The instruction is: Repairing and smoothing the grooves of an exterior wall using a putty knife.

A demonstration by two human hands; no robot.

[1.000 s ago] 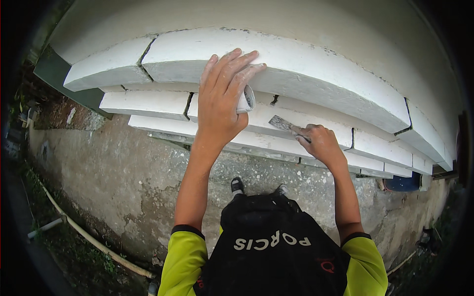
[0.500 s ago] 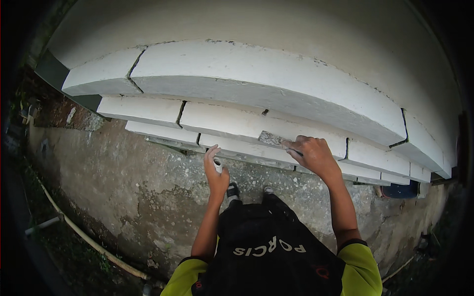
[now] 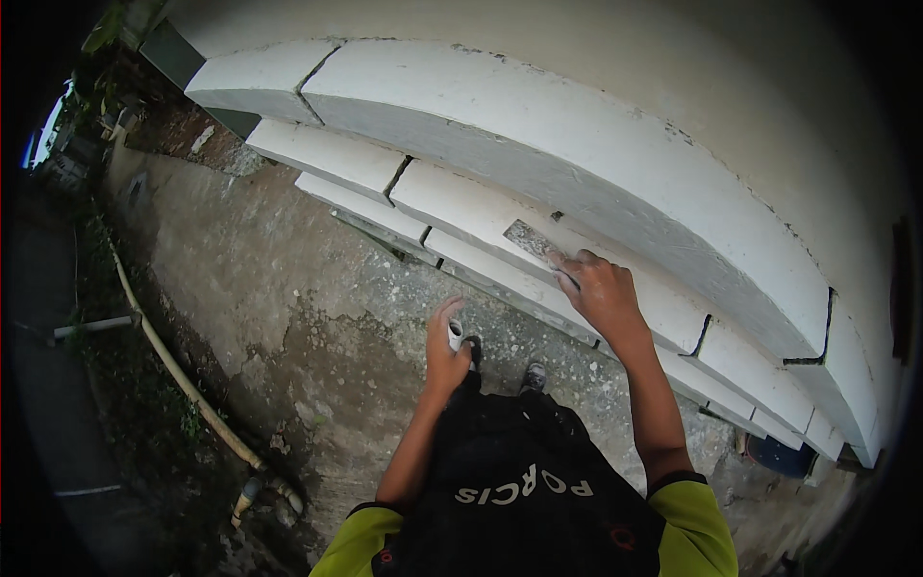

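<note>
My right hand (image 3: 604, 291) is closed round a putty knife (image 3: 528, 238). Its flat blade, smeared grey and white, lies against the top of the middle white ledge (image 3: 452, 204), close to a small dark hole (image 3: 557, 216) under the upper ledge. Fingers and knuckles carry white dust. Lower and to the left, my left hand (image 3: 446, 358) curls round a small white object with a round dark end (image 3: 455, 334), held in the air apart from the ledges. What kind of thing it is, I cannot make out.
White ledges rise in steps to a beige wall (image 3: 711, 67), and dark gaps (image 3: 399, 178) split them. My shoes (image 3: 534, 377) stand on stained, paint-spattered concrete (image 3: 260, 288). A pale pipe (image 3: 183, 385) runs along the left. A dark blue round container (image 3: 779, 458) sits beneath the ledges at right.
My view has turned, so the ledges now slope down to the right. The blade stays on the middle ledge near the hole. Both hands keep their hold.
</note>
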